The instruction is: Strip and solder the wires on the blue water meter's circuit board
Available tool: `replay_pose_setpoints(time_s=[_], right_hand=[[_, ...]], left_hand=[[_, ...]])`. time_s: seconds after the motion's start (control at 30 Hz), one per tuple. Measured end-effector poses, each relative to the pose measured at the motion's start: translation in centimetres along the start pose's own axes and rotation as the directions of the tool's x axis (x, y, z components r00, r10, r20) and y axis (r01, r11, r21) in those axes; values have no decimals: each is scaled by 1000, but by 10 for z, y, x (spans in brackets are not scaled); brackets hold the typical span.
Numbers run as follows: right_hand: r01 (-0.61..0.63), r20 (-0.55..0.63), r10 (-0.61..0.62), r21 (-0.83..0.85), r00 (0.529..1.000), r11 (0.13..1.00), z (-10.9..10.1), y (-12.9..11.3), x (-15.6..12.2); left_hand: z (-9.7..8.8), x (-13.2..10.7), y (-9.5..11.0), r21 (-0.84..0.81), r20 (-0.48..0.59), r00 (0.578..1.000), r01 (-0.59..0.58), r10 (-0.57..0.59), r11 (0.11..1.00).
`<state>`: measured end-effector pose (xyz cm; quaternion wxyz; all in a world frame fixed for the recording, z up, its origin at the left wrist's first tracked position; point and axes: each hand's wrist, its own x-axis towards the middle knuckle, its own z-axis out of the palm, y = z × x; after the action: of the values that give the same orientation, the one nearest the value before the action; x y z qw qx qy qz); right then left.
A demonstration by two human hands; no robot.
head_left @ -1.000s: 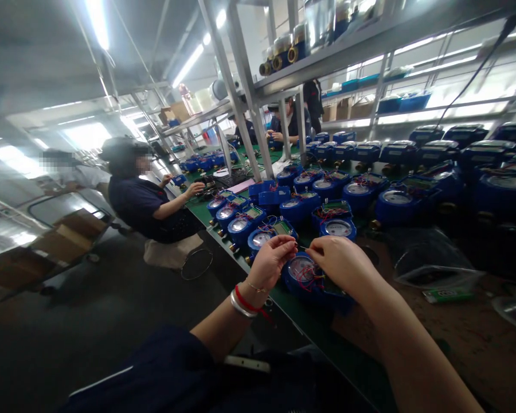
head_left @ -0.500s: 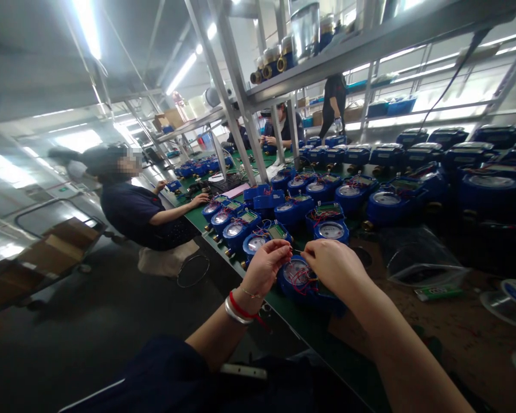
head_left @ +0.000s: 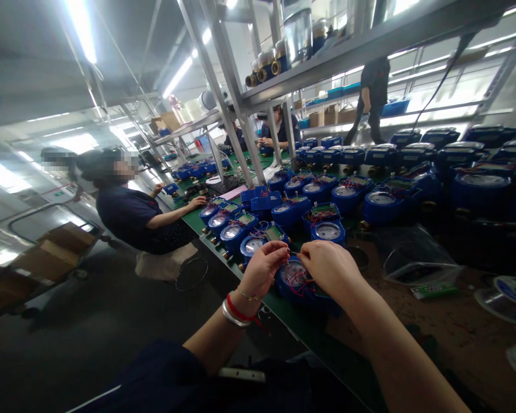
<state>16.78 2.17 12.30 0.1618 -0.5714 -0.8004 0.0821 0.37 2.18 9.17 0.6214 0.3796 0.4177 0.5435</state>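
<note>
My left hand (head_left: 263,268) is closed in a pinch, thumb against fingertips, and a red cord and a silver bangle circle its wrist. Facing it, my right hand (head_left: 332,268) also pinches. A short, thin wire (head_left: 293,252) spans the small gap between the two sets of fingertips; its ends are hidden in the fingers. Right below lies a blue water meter (head_left: 293,275) with a round dial and loose red wires across it. My right hand and forearm cover part of this meter. Another blue meter (head_left: 328,231) with an open wired compartment sits just beyond my hands.
Rows of blue meters (head_left: 380,203) fill the bench behind. To the right lie a clear plastic bag (head_left: 417,258), a green-labelled item (head_left: 433,291) and a wire spool (head_left: 505,298). A metal shelf (head_left: 327,66) overhangs the bench. A seated co-worker (head_left: 129,212) is at the left edge.
My hands keep the same pinch on the wire with hardly any movement. The view has shifted slightly. A person in the background has walked to the right.
</note>
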Motion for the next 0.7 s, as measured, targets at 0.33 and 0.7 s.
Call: replay_pose_setpoints(time_s=[0.33, 0.7], right_hand=[[-17, -32, 18, 19, 999, 1000, -7, -8, -3], [9, -44, -6, 63, 999, 998, -11, -12, -11]], left_hand=[[4, 1, -5, 87, -37, 997, -68, 72, 994], [7, 7, -7, 336, 79, 985, -171, 153, 926]])
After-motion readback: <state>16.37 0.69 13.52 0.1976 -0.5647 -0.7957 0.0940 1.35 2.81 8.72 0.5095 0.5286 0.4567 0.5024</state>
